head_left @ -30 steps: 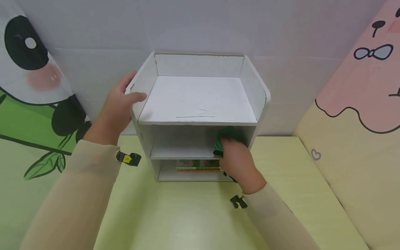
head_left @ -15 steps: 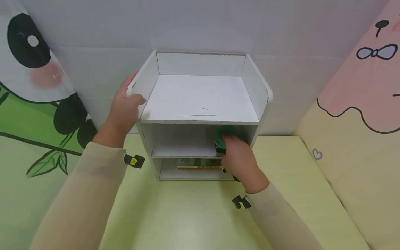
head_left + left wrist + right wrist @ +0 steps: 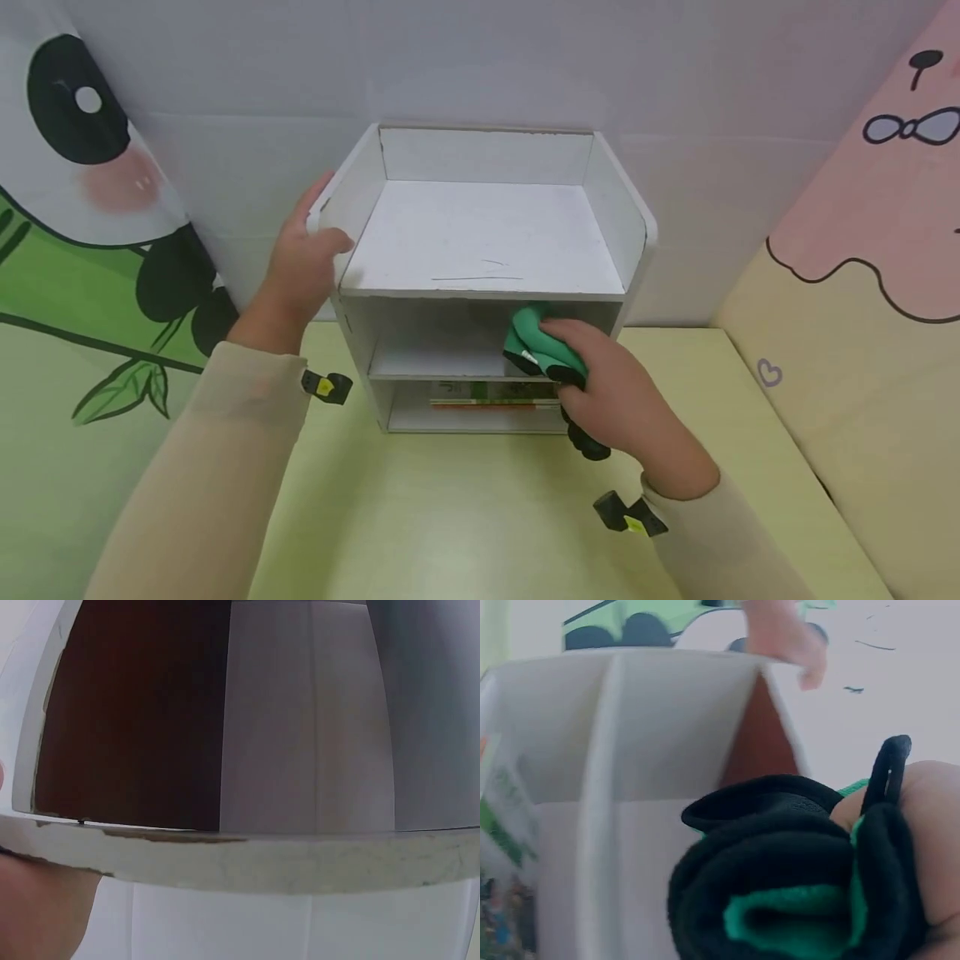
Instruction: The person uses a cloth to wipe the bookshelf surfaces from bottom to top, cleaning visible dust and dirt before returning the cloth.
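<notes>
In the head view my right hand (image 3: pixel 622 396) grips a bunched green and black cloth (image 3: pixel 551 346) at the front of the shelf unit's middle compartment, toward its right side. The right wrist view shows the cloth (image 3: pixel 772 855) close up, thick black folds with green inside. A dark part of it hangs below my fingers. My left hand (image 3: pixel 296 262) holds the upper left side panel of the white shelf unit (image 3: pixel 487 225), its thumb over the panel's edge. Chipped edges of the white panel (image 3: pixel 300 862) fill the left wrist view, where only a bit of that hand shows.
Flat books (image 3: pixel 487 396) lie on the lowest shelf. The unit stands on a pale yellow-green table (image 3: pixel 450 517) against a light wall (image 3: pixel 495 67). Cartoon-printed panels (image 3: pixel 855 233) flank it on both sides. A small wrist camera (image 3: pixel 630 512) sits by the right sleeve.
My right hand has drawn back from inside the middle compartment, bringing the green and black cloth toward me and to the right. My left hand keeps its hold on the side panel.
</notes>
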The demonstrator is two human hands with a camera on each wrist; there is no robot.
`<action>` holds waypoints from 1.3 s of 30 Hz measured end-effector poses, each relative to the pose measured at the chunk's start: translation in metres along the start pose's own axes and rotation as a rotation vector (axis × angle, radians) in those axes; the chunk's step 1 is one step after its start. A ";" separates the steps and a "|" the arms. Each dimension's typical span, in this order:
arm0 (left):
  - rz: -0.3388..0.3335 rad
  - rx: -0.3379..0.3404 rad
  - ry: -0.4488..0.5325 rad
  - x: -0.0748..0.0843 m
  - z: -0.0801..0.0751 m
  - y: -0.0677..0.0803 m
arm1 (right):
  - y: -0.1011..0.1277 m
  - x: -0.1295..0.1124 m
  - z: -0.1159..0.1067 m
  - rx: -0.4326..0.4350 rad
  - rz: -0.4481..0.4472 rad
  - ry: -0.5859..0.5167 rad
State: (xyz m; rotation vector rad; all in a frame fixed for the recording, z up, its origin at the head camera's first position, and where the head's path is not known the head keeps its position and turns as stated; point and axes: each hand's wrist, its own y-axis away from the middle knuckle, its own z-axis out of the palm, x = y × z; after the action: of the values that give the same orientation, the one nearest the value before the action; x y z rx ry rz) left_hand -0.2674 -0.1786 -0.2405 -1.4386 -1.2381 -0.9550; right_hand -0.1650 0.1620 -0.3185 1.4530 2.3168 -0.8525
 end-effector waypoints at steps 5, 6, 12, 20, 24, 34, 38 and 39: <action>0.002 0.000 0.002 0.001 0.000 0.001 | 0.018 -0.013 -0.032 0.075 -0.061 -0.045; 0.001 0.001 0.000 0.001 0.001 0.001 | 0.021 -0.016 -0.039 0.101 -0.073 -0.051; -0.009 0.010 -0.011 -0.001 0.001 0.000 | 0.029 -0.019 -0.060 0.314 -0.137 -0.026; -0.001 0.009 0.001 -0.002 0.000 0.000 | 0.005 0.014 -0.017 0.490 -0.111 0.102; -0.001 0.016 -0.012 -0.003 0.001 0.001 | -0.005 0.017 -0.003 0.472 -0.069 0.198; -0.006 0.035 -0.032 -0.002 0.002 0.003 | -0.020 0.018 0.011 0.618 -0.128 0.304; -0.010 0.041 -0.038 0.000 0.003 0.005 | -0.022 0.015 0.010 0.613 -0.134 0.309; -0.014 0.041 -0.040 0.001 0.003 0.005 | -0.022 0.014 0.010 0.607 -0.132 0.304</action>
State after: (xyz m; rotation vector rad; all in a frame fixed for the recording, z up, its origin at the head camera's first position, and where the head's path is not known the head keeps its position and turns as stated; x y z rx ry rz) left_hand -0.2623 -0.1755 -0.2410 -1.4249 -1.2909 -0.9097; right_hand -0.1920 0.1590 -0.3266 1.7722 2.5185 -1.5756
